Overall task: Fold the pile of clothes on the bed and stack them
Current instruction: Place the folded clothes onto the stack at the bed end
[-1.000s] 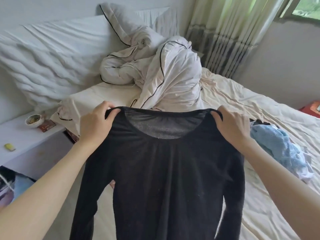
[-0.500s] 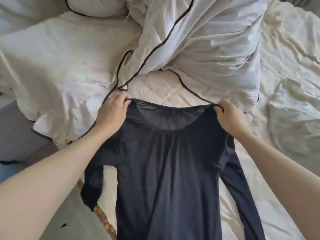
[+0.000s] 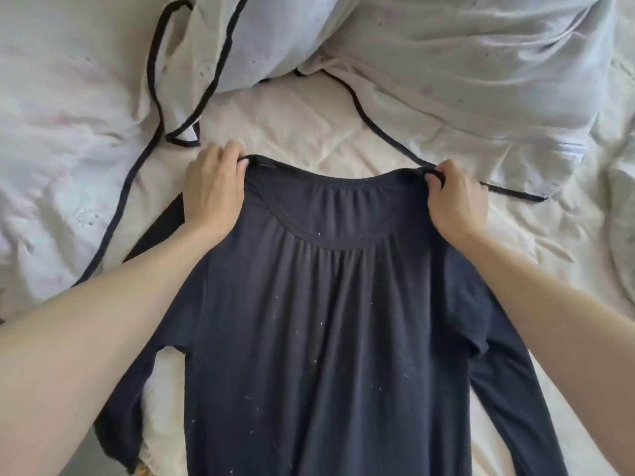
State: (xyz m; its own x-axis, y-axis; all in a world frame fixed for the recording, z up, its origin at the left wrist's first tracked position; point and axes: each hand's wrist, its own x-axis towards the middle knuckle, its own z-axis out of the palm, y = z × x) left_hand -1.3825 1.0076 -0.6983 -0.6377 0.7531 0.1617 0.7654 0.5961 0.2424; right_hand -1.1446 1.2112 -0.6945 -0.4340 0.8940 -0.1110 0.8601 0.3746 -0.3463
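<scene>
A black long-sleeved top (image 3: 326,321) lies front up on the cream bed sheet (image 3: 302,132), its neckline away from me and its hem out of frame at the bottom. My left hand (image 3: 213,190) grips the left shoulder, fingers curled over the fabric edge. My right hand (image 3: 453,197) pinches the right shoulder beside the neckline. Both sleeves trail down along the body, the left one partly under my forearm. The rest of the clothes pile is out of view.
A white duvet with black piping (image 3: 464,70) is bunched across the top of the bed, its folds reaching down the left side (image 3: 68,149). The bed's near edge (image 3: 144,458) shows at the bottom left.
The top has come down from hanging in the air onto the sheet, and both hands moved forward and down with it. My view has tilted further down and closer to the bed.
</scene>
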